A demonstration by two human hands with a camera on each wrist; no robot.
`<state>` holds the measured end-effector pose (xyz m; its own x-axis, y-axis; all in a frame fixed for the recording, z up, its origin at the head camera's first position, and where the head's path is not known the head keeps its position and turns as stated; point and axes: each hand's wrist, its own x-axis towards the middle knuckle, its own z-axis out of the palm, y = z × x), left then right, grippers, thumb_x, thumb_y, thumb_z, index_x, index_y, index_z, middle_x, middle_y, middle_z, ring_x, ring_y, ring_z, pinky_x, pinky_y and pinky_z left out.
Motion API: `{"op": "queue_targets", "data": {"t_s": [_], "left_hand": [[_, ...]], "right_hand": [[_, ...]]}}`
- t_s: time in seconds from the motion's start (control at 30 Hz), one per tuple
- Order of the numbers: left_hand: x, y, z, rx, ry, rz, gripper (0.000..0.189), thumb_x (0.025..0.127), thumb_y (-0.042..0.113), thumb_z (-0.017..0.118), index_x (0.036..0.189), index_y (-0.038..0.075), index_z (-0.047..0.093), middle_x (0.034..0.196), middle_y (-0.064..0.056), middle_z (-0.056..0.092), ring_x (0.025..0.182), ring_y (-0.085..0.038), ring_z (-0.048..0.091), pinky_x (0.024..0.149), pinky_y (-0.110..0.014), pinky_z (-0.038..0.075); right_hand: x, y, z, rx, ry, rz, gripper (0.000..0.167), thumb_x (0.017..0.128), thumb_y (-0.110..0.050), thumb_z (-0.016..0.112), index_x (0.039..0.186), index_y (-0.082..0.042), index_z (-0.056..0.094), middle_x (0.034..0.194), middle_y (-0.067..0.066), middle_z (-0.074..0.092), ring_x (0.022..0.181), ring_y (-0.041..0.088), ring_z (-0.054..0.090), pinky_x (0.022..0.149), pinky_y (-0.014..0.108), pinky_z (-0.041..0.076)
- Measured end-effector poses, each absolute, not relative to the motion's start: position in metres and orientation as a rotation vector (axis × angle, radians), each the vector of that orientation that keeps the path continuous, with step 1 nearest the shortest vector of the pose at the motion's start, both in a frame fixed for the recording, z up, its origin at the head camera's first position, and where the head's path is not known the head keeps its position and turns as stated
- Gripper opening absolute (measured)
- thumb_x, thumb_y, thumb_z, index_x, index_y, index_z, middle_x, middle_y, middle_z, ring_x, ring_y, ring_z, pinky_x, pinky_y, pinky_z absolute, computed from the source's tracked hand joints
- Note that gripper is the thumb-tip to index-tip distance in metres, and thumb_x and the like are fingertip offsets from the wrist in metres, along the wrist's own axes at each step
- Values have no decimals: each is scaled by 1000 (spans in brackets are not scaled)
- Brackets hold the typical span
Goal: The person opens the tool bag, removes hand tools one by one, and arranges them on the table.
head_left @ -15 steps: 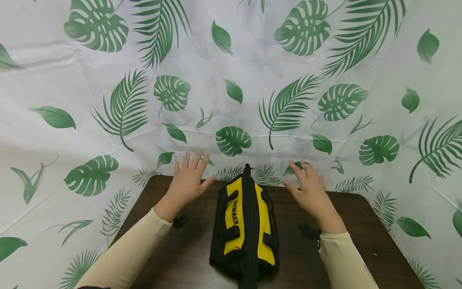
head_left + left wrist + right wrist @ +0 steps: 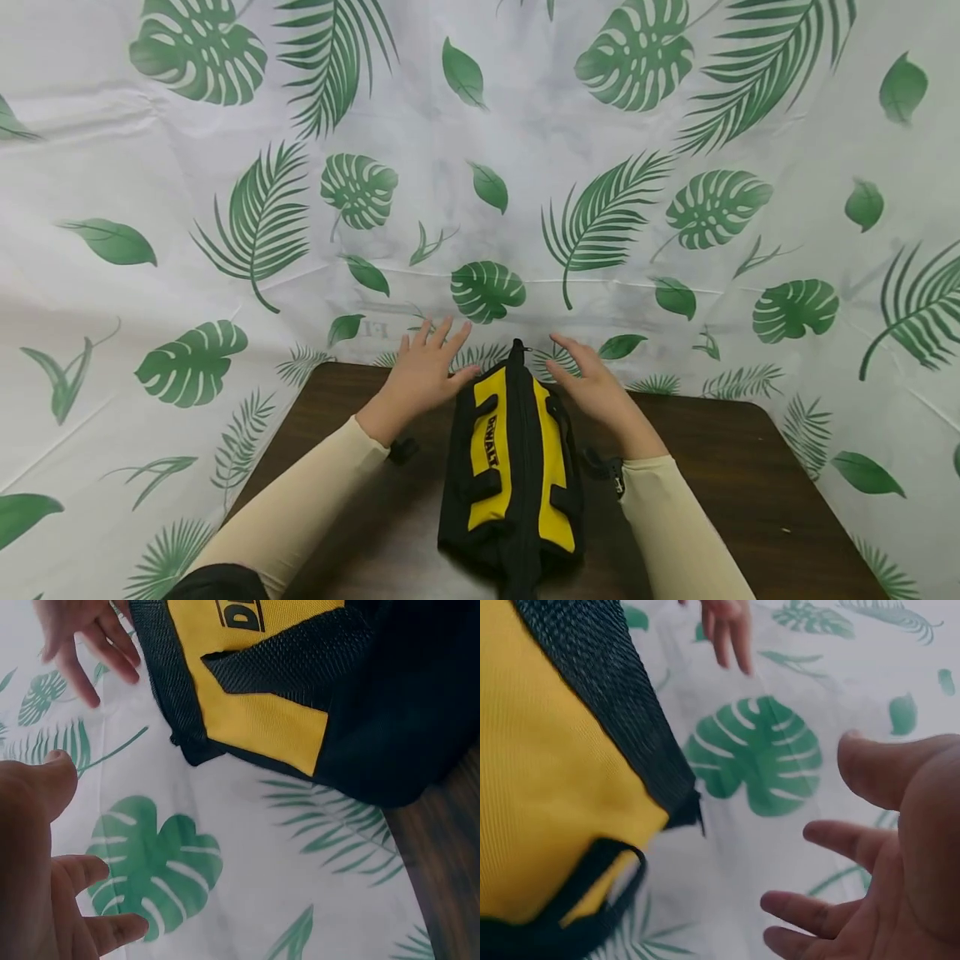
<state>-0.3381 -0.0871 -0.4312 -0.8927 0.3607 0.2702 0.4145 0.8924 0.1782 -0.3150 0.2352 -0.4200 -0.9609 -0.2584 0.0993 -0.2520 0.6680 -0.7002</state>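
Observation:
A yellow and black DeWalt tool bag (image 2: 495,450) stands on the dark wooden table (image 2: 712,492), its zipper running lengthwise along the top with the zipper end at the far tip. To the left of that far end is my left hand (image 2: 423,375), fingers spread. My right hand (image 2: 596,392) is on the other side, fingers extended toward the bag. Both wrist views show a gap between each palm and the bag. In the left wrist view a black strap handle (image 2: 292,660) crosses the yellow side; the right wrist view shows another handle loop (image 2: 592,889). Neither hand holds anything.
A white cloth (image 2: 420,125) printed with green leaves hangs behind the table and down around its sides. The table's back edge lies just beyond the bag's far end. A tiny pale speck (image 2: 785,530) lies on the table at the right.
Both hands have moved inward, the left one to the right and the right one to the left, so they are closer to the bag's far end. The bag stays put.

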Motion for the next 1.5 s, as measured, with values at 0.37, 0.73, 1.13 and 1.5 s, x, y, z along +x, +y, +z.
{"op": "queue_targets", "data": {"t_s": [0.37,0.73,1.13,1.5], "left_hand": [[-362,-55,-431,-638,-2797,-234,77,112,62,50,175,23,29,175,-16,40,162,-43,37,129,-62,38],[-389,-27,-426,-824,-2875,-303,57,117,28,54,170,18,40,156,-15,63,139,-35,65,116,-51,54],[-422,-7,-432,-1125,-2837,-573,50,113,4,52,161,18,55,152,-8,67,132,-26,68,117,-44,54],[-448,-20,-441,-1230,-2879,-907,26,111,10,63,136,16,69,119,-15,78,102,-30,76,91,-42,62]], "right_hand": [[-341,220,-433,-302,2628,-1393,67,111,-59,56,171,-34,36,173,17,41,158,43,42,123,67,43],[-381,206,-428,-232,2521,-1420,56,116,-38,56,165,-13,47,161,21,53,146,43,56,118,62,50],[-390,192,-430,-174,2617,-1430,31,114,-24,61,137,-3,64,136,26,67,113,38,73,94,45,65],[-389,187,-437,-176,2714,-1402,19,113,-17,63,119,-2,73,118,21,73,100,35,71,88,49,60]]}}
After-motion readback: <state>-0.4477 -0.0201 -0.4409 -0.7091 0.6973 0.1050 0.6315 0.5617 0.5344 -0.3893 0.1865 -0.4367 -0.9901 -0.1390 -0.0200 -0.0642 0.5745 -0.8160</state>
